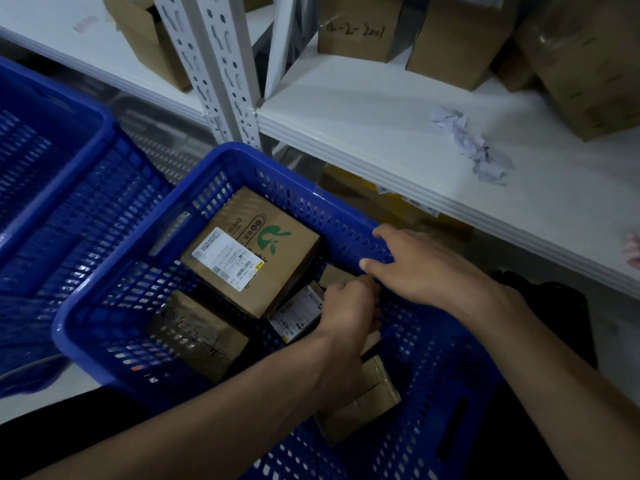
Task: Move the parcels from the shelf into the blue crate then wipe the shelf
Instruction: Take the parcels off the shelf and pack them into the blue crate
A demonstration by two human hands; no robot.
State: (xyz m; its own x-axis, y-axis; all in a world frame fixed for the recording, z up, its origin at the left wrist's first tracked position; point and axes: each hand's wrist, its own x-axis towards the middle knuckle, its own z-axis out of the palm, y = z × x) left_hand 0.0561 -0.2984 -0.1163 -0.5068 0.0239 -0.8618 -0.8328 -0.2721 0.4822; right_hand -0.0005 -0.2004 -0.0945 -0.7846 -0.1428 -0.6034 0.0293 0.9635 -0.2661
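The blue crate (242, 161) is perforated plastic with a slight gloss; the parcels (256, 261) inside are matt brown cardboard, one bearing a smooth white paper label (227, 254); the shelf (381, 109) is smooth white painted board on perforated metal uprights (221, 64); a crumpled paper wad (467, 140) looks rough and creased.

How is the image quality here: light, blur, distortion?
Head view: dim, bluish light overall; the crate interior is shadowy, though the label on the big parcel is bright; the second crate at left is motion-blurred; wide-angle bending curves the shelf edge; both hands are reasonably sharp.
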